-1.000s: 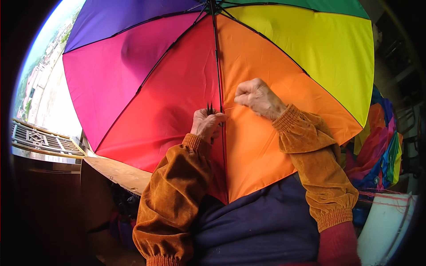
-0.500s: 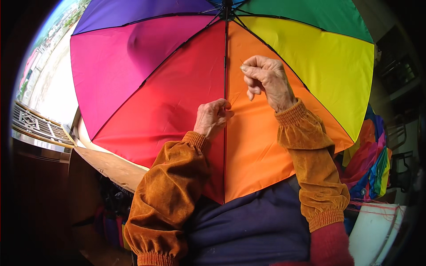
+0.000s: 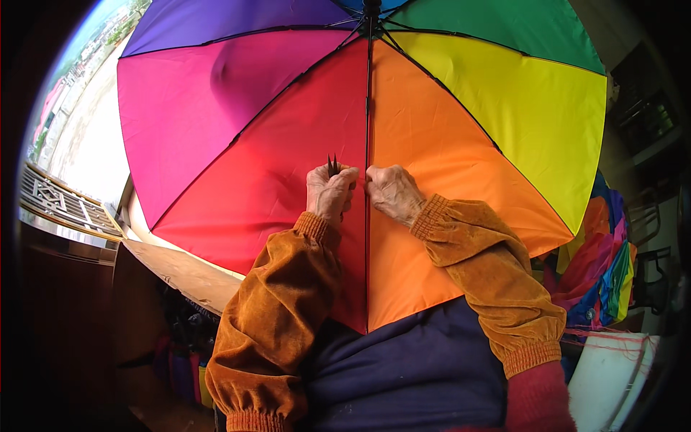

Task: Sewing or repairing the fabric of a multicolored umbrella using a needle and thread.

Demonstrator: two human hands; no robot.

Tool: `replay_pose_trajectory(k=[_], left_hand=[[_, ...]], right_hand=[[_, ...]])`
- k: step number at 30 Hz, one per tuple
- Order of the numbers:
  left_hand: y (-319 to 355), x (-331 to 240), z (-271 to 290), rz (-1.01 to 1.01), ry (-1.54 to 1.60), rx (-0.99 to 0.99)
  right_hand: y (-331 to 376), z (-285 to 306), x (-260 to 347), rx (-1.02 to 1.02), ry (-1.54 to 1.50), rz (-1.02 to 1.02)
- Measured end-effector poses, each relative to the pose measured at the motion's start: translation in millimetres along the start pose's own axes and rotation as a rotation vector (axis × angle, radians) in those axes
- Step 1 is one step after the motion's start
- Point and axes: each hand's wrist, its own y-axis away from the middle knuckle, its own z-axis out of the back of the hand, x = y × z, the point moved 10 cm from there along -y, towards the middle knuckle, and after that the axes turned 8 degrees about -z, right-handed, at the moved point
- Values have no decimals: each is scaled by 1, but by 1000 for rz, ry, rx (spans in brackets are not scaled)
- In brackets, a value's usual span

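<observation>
A multicoloured open umbrella (image 3: 281, 180) lies with its inner side toward me, its dark ribs meeting at a black hub (image 3: 371, 9). One thin rib (image 3: 368, 129) runs down between the red and orange panels. Left of this rib, my left hand (image 3: 331, 193) is closed, with the two dark pointed blades of small thread snips (image 3: 332, 165) sticking up out of the fist. My right hand (image 3: 394, 191) is closed at the rib from the orange side, fingertips against it. Whatever its fingers pinch is hidden or too small to see.
Dark blue cloth (image 3: 410, 360) covers my lap under the umbrella's near edge. A brown board (image 3: 183, 273) lies at left, beside a metal railing (image 3: 68, 203). Bundled rainbow fabric (image 3: 601, 266) is at right, above a white surface (image 3: 612, 378) with red threads.
My right hand has come down and left from above the orange panel to the rib. My left hand has drawn slightly left and turned, bringing the snips' blades into sight.
</observation>
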Motion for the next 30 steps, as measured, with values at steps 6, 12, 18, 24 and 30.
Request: replay_pose_trajectory(k=[6, 12, 18, 24, 30], left_hand=[[4, 6, -4, 62, 53, 6], [2, 15, 6, 101, 28, -47], [0, 10, -5, 68, 101, -48], [-3, -6, -16, -62, -417, 137], [2, -32, -50, -593, -1045, 276]], right_hand=[[3, 5, -4, -199, -141, 61], [1, 8, -4, -75, -692, 41], [-16, 17, -61, -202, -570, -268], [-14, 2, -63, -49, -1183, -387], [-9, -7, -66, -16, -1391, -530]])
